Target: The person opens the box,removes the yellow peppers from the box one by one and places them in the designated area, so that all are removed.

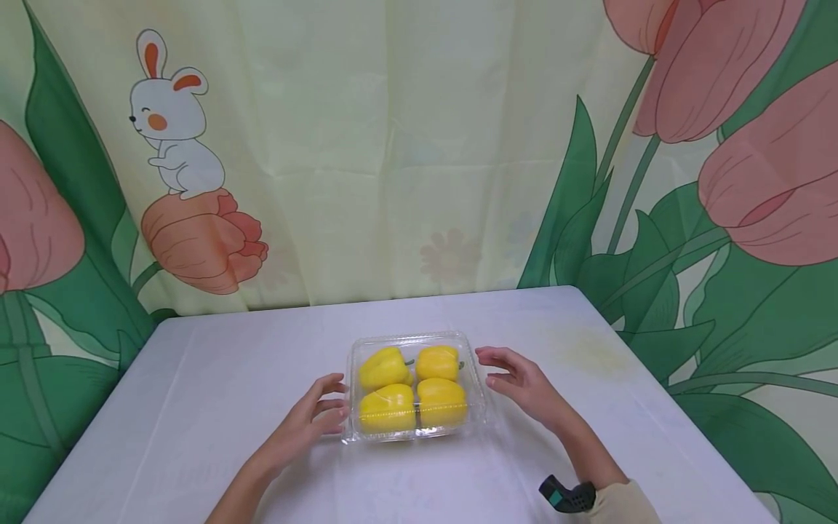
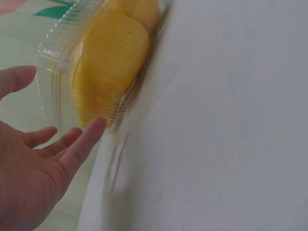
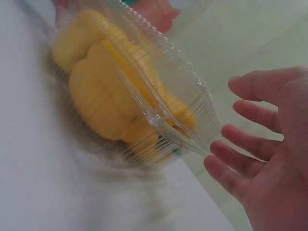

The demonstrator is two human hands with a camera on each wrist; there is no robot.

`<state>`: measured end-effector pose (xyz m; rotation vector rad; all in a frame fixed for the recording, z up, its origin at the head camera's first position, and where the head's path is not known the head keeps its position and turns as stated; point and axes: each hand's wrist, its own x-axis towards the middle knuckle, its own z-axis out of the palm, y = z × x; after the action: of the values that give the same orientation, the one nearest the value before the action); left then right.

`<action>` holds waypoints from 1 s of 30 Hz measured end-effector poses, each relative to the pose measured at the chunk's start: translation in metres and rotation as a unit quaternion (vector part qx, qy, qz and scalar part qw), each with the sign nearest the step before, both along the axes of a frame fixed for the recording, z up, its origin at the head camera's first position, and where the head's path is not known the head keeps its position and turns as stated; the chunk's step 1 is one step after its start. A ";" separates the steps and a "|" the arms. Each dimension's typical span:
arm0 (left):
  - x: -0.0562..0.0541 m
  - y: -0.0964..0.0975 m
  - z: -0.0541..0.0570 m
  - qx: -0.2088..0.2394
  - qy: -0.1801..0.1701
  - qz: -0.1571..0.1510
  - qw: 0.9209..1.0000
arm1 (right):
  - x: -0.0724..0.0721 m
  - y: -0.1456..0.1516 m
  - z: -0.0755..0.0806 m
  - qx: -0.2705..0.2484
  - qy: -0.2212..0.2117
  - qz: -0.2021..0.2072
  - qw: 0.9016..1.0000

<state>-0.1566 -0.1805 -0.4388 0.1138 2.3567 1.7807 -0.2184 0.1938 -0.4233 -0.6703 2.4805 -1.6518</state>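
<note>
A clear plastic clamshell box [image 1: 412, 435] sits on the table, its lid down, with several yellow bell peppers [image 1: 388, 409] inside in two rows. Beside its left wall is my left hand [image 1: 304, 426], fingers spread and slightly bent, fingertips close to the plastic. My right hand [image 1: 524, 386] hovers off the right wall, fingers relaxed and pointing toward the box. In the left wrist view, the left fingers reach along the box's side. A small gap shows between most of the right fingers and the box rim [image 3: 192, 72] in the right wrist view.
A white cloth covers the table [image 1: 249, 364], whose far edge meets a curtain [image 1: 393, 145] printed with tulips and a white rabbit. A black band [image 1: 568, 496] is around the right forearm, near a beige sleeve [image 1: 622, 503].
</note>
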 end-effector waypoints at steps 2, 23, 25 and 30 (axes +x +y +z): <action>0.001 0.000 0.000 0.007 0.001 -0.008 1.000 | -0.001 0.000 0.000 0.001 0.002 -0.001 1.000; 0.006 -0.004 -0.006 -0.021 -0.003 -0.035 0.999 | -0.004 -0.004 0.000 -0.005 0.007 0.002 1.000; 0.006 -0.003 -0.007 -0.028 -0.011 -0.027 0.999 | -0.003 -0.005 0.001 -0.006 0.008 0.001 1.000; 0.007 0.000 -0.006 -0.046 -0.028 -0.011 0.998 | -0.004 -0.008 0.000 -0.007 0.006 0.008 1.000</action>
<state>-0.1496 -0.1802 -0.4446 0.0763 2.3836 1.6391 -0.2220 0.1859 -0.4229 -0.7020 2.4676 -1.6663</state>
